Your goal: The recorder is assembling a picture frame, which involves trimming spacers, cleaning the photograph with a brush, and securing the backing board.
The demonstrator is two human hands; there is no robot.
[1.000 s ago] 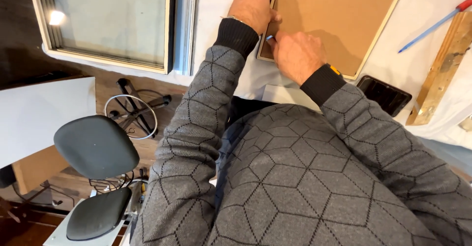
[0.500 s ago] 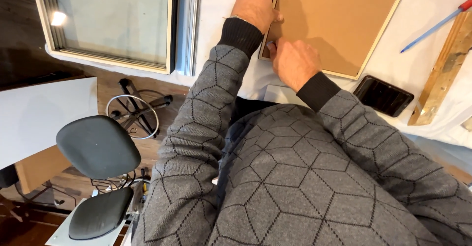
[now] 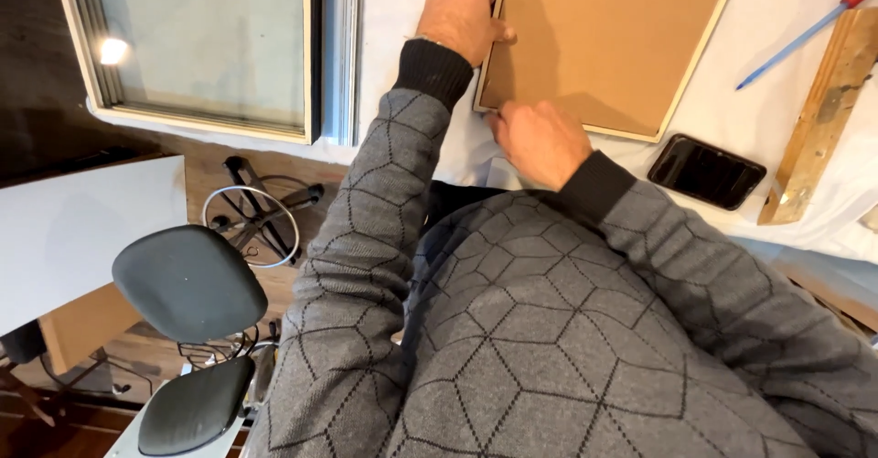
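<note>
Both hands on the brown backing board of a pale-edged frame.

The frame (image 3: 608,42) lies face down on the white surface (image 3: 402,19). The left hand (image 3: 465,14) grips its side edge, fingers curled on it; the right hand (image 3: 540,142) presses the near corner (fingers together). A dark phone (image 3: 706,172) lies just beside.

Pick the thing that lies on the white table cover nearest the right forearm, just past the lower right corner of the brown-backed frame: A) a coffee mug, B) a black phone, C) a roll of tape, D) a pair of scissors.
B: a flat black phone with a dark screen lies on the white cover just right of the frame's lower corner, close to the right hand and its sleeve.
</note>
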